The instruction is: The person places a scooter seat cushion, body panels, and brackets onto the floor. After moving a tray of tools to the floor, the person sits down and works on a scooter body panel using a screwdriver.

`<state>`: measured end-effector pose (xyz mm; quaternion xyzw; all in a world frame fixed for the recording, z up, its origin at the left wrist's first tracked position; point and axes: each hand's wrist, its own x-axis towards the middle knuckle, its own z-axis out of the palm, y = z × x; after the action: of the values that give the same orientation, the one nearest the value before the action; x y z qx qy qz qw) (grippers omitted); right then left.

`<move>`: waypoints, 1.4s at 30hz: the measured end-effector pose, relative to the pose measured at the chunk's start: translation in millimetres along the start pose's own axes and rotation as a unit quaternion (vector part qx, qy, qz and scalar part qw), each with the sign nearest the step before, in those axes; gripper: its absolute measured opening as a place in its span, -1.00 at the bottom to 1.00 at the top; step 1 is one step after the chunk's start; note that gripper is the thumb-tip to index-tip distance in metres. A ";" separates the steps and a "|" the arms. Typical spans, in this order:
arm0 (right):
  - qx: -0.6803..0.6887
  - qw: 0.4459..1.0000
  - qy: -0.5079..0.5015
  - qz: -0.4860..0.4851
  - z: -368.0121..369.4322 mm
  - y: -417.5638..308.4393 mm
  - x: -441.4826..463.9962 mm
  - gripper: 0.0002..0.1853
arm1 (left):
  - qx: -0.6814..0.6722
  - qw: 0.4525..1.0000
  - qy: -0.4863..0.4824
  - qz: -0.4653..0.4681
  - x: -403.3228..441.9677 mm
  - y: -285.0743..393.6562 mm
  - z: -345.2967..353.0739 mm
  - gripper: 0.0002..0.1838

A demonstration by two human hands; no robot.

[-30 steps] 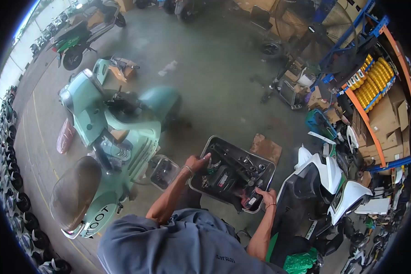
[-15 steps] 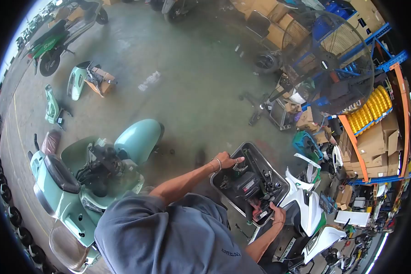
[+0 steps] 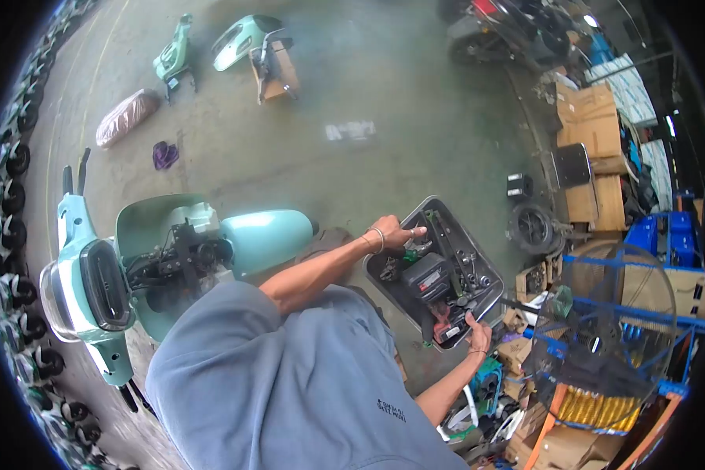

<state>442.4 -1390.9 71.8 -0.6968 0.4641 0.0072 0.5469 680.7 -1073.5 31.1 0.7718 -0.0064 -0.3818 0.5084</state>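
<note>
I carry a dark tool tray (image 3: 377, 276) with both hands, holding it by opposite edges. My left hand (image 3: 399, 234) grips the upper left rim, its thumb over the inside. At the lower right edge, my right hand (image 3: 479, 334) is closed on the rim beside a red-and-black cordless power tool (image 3: 448, 323). A black battery-like block (image 3: 427, 277) lies in the middle of the tray. Sockets and small metal tools (image 3: 470, 270) fill its right side, partly jumbled together.
A partly stripped mint-green scooter (image 3: 266, 239) stands at left. Scooter panels (image 3: 239, 41), a wrapped bundle (image 3: 128, 117) and a purple cloth (image 3: 164, 155) lie on the floor. At right are a wheel (image 3: 533, 227), a large fan (image 3: 603, 337) and shelving with cartons.
My view and body have turned toward the right, so the mint scooter and fan sit elsewhere in the picture. Both hands still hold the tray, and the white scooter beside it has left view.
</note>
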 end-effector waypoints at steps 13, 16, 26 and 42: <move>-0.270 0.907 -0.278 -0.162 449.5 -339.5 198.5 -0.42 | -0.237 0.895 0.334 -0.177 104.1 -78.6 -331.6 -0.10; -0.312 0.851 -0.365 -0.212 572.8 -388.7 186.0 -0.43 | -0.290 0.838 0.409 -0.214 67.0 -104.2 -398.0 -0.11; -0.423 0.565 -0.553 -0.443 964.3 -465.8 38.6 -0.41 | -0.377 0.583 0.650 -0.308 -23.8 -235.8 -519.9 -0.08; -0.604 0.286 -0.623 -0.407 1320.4 -400.2 -206.6 -0.16 | -0.574 0.339 0.632 -0.396 -77.9 -366.5 -625.4 -0.13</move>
<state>1243.7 -255.4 -49.4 -0.7141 -0.4954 0.4939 0.0274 859.4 -377.7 -93.0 0.2140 0.8437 0.1529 0.4679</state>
